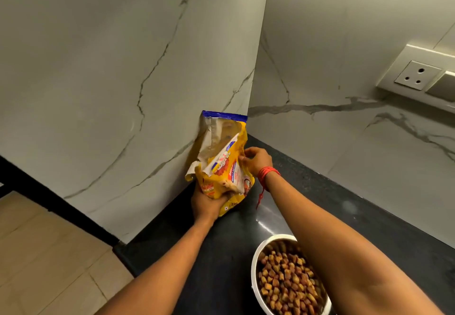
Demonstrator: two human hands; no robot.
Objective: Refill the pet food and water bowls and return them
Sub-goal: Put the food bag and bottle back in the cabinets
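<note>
The left wall [98, 68] and the right wall [332, 31] are white stone with thin grey lines, and they meet in a corner above a dark counter [357, 204]. On the right wall is a socket [417, 75] with three round holes, and a flat switch [442, 86] sits just beside it. Down on the left is a floor [37, 253] of light brown tiles with a black strip [61, 210] along the foot of the left wall, and a patch of light [267, 221] shines on the counter.
</note>
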